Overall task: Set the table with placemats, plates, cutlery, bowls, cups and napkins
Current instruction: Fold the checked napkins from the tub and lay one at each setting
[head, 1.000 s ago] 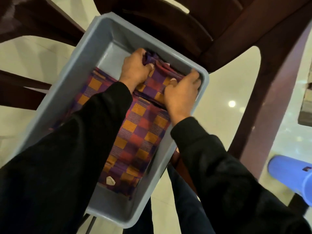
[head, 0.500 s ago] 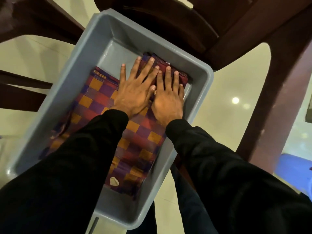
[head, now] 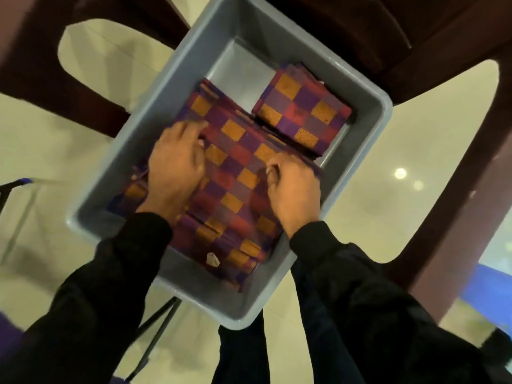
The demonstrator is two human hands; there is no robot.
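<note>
Left hand [head: 177, 162] fingers curled, gripping left edge of checkered placemat stack [head: 230, 173]; right hand [head: 293, 189] pinching its right edge. Stack lies in grey tub [head: 155, 103], smaller folded napkin pile [head: 302, 109] just beside, far end.

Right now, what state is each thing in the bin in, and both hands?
grey bin: open-topped, holds checked cloths.
large checked stack: folded flat, gripped at both side edges.
small folded stack: lying free at the far end.
left hand: grips the left edge.
right hand: grips the right edge.
</note>
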